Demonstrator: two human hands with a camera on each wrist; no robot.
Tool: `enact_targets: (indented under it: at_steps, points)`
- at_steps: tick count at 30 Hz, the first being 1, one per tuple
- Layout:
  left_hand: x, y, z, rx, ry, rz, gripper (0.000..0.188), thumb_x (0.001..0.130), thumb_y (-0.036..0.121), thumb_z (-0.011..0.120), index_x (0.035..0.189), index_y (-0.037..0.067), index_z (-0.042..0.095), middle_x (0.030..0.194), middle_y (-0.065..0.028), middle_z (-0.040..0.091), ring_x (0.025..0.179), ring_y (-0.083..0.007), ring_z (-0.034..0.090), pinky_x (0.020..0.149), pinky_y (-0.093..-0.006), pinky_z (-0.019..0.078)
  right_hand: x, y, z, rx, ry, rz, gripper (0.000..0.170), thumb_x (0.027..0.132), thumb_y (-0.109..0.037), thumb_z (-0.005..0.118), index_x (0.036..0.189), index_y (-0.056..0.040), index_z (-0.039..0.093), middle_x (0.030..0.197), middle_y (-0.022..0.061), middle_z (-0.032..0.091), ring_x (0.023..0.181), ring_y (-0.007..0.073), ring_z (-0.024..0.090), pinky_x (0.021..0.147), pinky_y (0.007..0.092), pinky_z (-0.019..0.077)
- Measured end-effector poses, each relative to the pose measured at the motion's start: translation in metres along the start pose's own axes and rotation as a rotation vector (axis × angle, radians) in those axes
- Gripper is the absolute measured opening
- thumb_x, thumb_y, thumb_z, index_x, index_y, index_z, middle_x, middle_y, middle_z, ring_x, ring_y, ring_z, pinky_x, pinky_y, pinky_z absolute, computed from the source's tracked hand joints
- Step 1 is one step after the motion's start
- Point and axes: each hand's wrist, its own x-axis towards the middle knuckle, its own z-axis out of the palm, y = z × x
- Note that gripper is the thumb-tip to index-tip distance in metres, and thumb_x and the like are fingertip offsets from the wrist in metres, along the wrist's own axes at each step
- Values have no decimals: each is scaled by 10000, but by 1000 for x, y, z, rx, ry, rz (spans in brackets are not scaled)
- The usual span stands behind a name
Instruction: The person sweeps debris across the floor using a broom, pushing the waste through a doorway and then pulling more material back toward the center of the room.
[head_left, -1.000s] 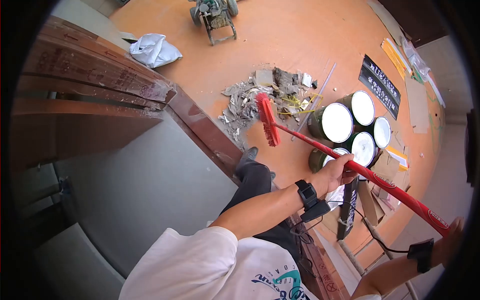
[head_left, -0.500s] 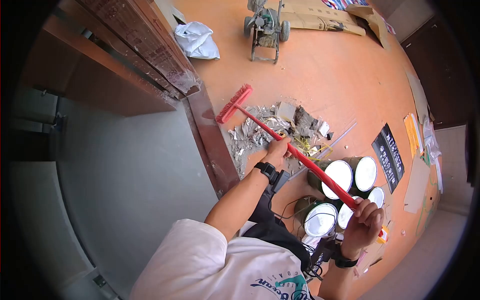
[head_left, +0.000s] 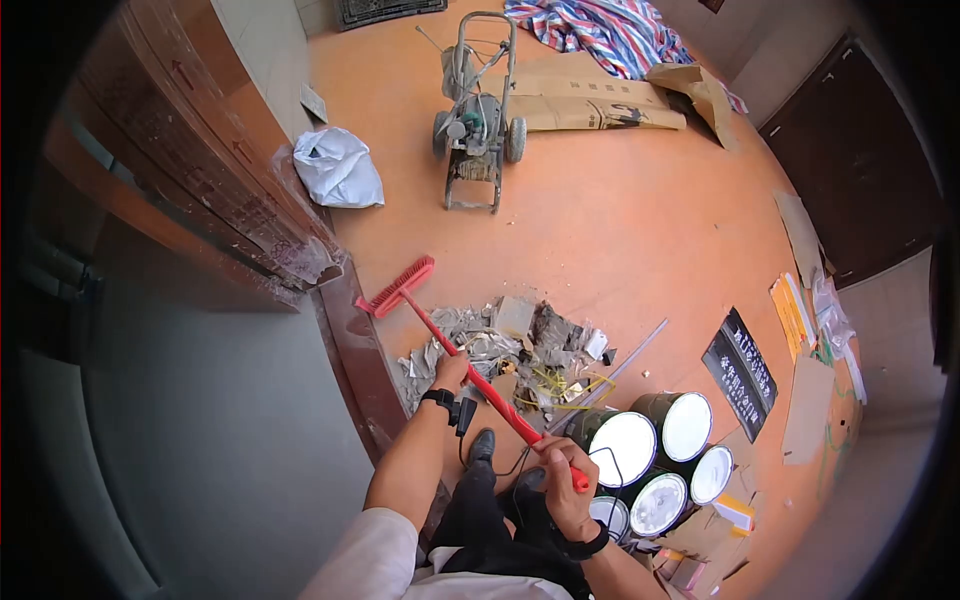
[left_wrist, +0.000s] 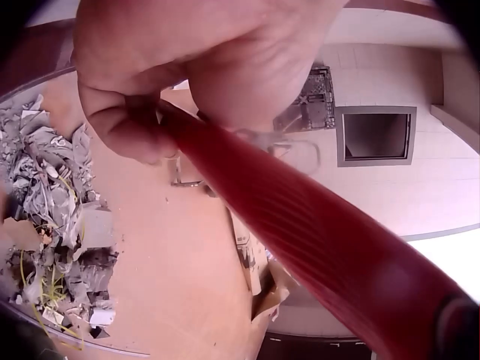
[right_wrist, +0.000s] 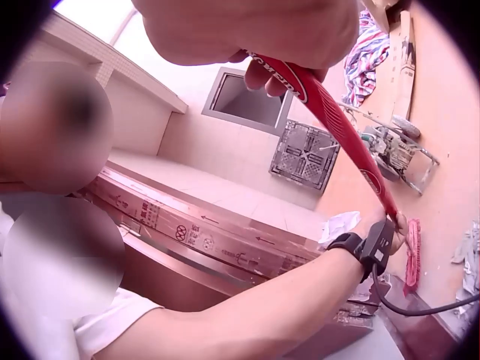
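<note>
A long-handled red broom point(head_left: 500, 403) is gripped by both hands: mid-handle by the curled left hand point(head_left: 452, 371), near the end by the curled right hand point(head_left: 567, 490). Its bristled head point(head_left: 397, 287) is held beyond the left hand. Grey crumpled debris point(head_left: 548, 330) is heaped on the orange floor point(head_left: 620, 240) just ahead; white-lidded buckets point(head_left: 622, 449) are grouped beside the right hand. "MEI" is read on the handle point(right_wrist: 349, 131); white Chinese characters are borne by a black rectangular sign point(head_left: 740, 372) farther right.

My broom point(head_left: 495, 398), red with white lettering; floor point(head_left: 640, 240), orange; debris point(head_left: 557, 335), mostly grey; sheet point(head_left: 605, 35), striped red, white and blue.
</note>
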Motion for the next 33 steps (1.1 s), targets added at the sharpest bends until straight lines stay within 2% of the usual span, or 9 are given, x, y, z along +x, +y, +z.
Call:
enact_targets:
  at_steps: [2, 5, 9, 15, 16, 19, 26, 32, 33]
  points:
    - [0, -14, 21, -237, -47, -128, 171, 784, 173, 541, 674, 45, 514, 568, -55, 532, 410, -160, 492, 346, -298, 370, 2, -11, -26, -11, -91, -53, 269, 889, -118, 479, 636, -27, 475, 677, 89, 546, 813, 221, 560, 939, 438, 380]
    - [-28, -9, 56, -441, 19, -101, 154, 759, 152, 561, 648, 65, 497, 552, -32, 502, 435, -142, 482, 389, -282, 369, 13, -45, -80, -4, -240, -131, 244, 841, -121, 540, 632, -6, 490, 684, 113, 560, 789, 248, 577, 947, 457, 375]
    - [-118, 18, 112, -538, -148, -116, 170, 804, 186, 554, 708, 50, 522, 617, -36, 542, 494, -144, 528, 406, -257, 433, 28, -113, -138, 126, -52, -146, 264, 841, -230, 510, 650, -69, 425, 614, 92, 498, 698, 220, 535, 906, 422, 413]
    - [-226, 15, 174, -598, -396, -209, 205, 865, 243, 548, 820, 44, 569, 726, -52, 590, 609, -127, 573, 523, -225, 491, 56, -161, -260, 330, -157, -345, 302, 914, -278, 449, 690, -124, 319, 507, 22, 323, 487, 143, 377, 680, 340, 449]
    - [-243, 16, 181, -613, -438, -232, 197, 872, 236, 547, 833, 45, 576, 736, -52, 589, 635, -125, 570, 554, -232, 487, 60, -162, -279, 377, -51, -372, 329, 931, -284, 416, 661, -126, 314, 462, 18, 329, 393, 125, 356, 589, 322, 475]
    - [-265, 1, 209, -675, -440, -239, 247, 875, 275, 551, 812, 38, 570, 707, -41, 599, 588, -117, 585, 496, -219, 493, 87, -184, -308, 464, -226, -334, 328, 955, -254, 379, 660, -125, 317, 462, 10, 313, 381, 109, 316, 493, 280, 403]
    - [-258, -44, 218, -1031, -348, -297, 182, 864, 207, 551, 822, 31, 529, 709, -70, 583, 587, -147, 589, 524, -219, 519, 142, -171, -274, 420, -589, -188, 354, 957, -264, 385, 637, -126, 317, 467, -10, 288, 377, 103, 273, 447, 274, 324]
    - [-182, -97, 188, -1089, -62, -287, 178, 859, 247, 545, 757, 107, 504, 644, -28, 547, 532, -129, 535, 433, -241, 469, 107, -124, -193, 286, -633, -101, 329, 840, -226, 487, 580, -111, 321, 439, -9, 310, 379, 114, 296, 441, 284, 300]
    - [-169, -94, 179, -1088, -90, -256, 176, 854, 242, 545, 741, 115, 496, 627, -20, 532, 519, -125, 523, 422, -238, 453, 103, -123, -181, 248, -661, -111, 317, 823, -217, 513, 585, -97, 343, 444, -1, 326, 386, 119, 295, 444, 292, 300]
